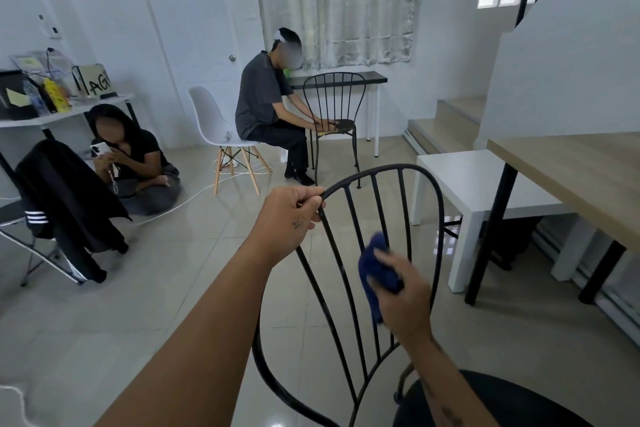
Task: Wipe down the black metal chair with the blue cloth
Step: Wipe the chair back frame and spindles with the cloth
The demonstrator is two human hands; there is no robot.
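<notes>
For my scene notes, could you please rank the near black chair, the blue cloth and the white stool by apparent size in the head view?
1. black chair
2. white stool, farther away, so true size unsure
3. blue cloth

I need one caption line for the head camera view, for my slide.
Left hand steadies the black chair while right hand wipes its bars with a blue cloth.

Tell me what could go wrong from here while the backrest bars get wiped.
The blue cloth is bunched in the right hand, so it may skip the sides of a bar. Only the left hand on the black metal chair top rail steadies it; hard wiping might shift the chair on the glossy floor tiles.
</notes>
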